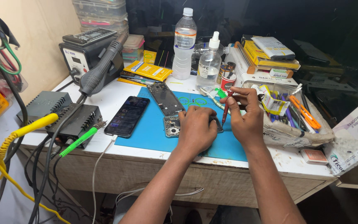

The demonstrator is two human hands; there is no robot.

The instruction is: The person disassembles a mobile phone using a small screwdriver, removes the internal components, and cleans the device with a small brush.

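Note:
My left hand [195, 128] lies flat over an opened phone body [172, 125] on the blue work mat [154, 132], holding it down. My right hand [245, 116] grips a thin red screwdriver [226, 108] upright, its tip pointing down at the phone's right end beside my left hand. Most of the phone body is hidden under my left hand. A detached dark phone frame [165, 98] lies on the mat just behind it.
A black smartphone [127, 116] with a white cable lies left of the mat. A hot-air station [88, 54], power boxes [63, 114] and cables fill the left side. Bottles [185, 43], yellow boxes [148, 70] and a tool-filled bag [291, 116] crowd the back and right.

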